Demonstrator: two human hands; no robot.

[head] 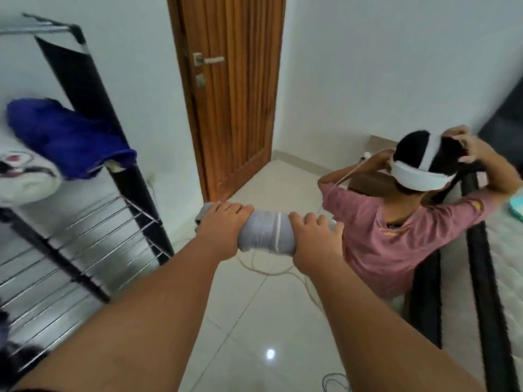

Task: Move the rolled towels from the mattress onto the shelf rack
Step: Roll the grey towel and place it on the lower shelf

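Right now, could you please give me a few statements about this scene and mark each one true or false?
1. The left hand and the right hand both grip the grey towel. True.
2. The grey towel lies on the rack. False: it is held in the air above the floor, to the right of the rack.
3. A blue towel lies on the rack. True.
4. The wooden door stands open. False: it is closed.
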